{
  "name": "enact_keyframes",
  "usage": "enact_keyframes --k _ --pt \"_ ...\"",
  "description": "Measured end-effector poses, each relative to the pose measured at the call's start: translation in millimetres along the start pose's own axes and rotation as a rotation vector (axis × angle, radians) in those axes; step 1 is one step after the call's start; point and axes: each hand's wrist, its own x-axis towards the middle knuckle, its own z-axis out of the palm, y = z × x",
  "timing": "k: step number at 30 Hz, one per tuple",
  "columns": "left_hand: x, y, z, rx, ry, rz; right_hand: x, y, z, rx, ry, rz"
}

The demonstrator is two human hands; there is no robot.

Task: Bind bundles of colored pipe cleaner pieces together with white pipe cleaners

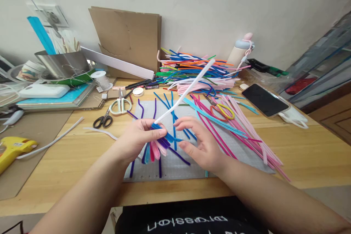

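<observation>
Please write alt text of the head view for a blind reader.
The left hand grips a bundle of coloured pipe cleaners with one white pipe cleaner, the right hand open beside it, above a grey cutting mat. Loose pipe cleaners, scissors and a phone lie around.

Bright, soft, even light; only faint shadows lie on the pale wooden tabletop (301, 168). The bent shiny metal sheet (63, 64) far left shows mild sheen. Wide-angle stretch bows the sides; the coloured fuzzy pipe-cleaner bundle (156, 148) at centre is sharp.
</observation>
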Motion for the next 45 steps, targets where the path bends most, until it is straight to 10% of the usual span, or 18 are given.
enact_keyframes --k 4,17,24,45 --pt "-7 2 2.4 0.086 0.095 0.165 -3 -9 -5 -0.225 0.051 -0.163" --pt "-3 2 10.5 0.562 0.164 0.115 1 7 10 0.286 -0.359 0.671" --pt "0 2 8.8 0.500 0.087 0.065 2 11 9 0.356 -0.394 0.648" --pt "16 -17 9.3 0.417 0.342 0.143 -7 18 16 0.182 -0.295 0.637"
